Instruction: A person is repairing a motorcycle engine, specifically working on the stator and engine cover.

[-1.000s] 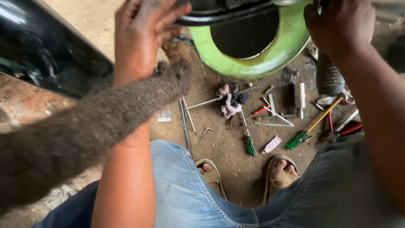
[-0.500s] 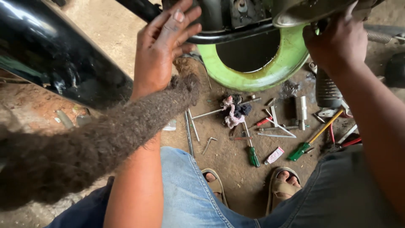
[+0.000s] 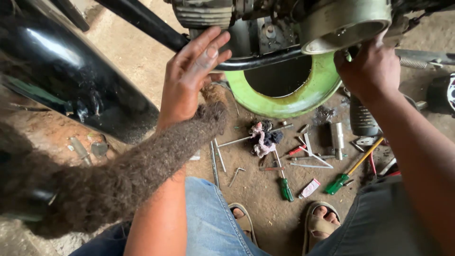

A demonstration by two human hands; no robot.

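A: Your left hand [image 3: 192, 78] is spread flat, fingers apart, resting on the black frame tube [image 3: 246, 61] just above the green basin [image 3: 303, 97].

B: Yep, and your right hand [image 3: 369, 68] curls tight around the engine cover [image 3: 343, 23] rim, right above that basin. Screwdrivers [image 3: 284, 182] lie below it.

A small flattened white-and-pink tube [image 3: 310, 188], a soft squeezed package, lies slantwise on the dirt floor. It rests between two green-handled screwdrivers, just ahead of a sandalled foot.
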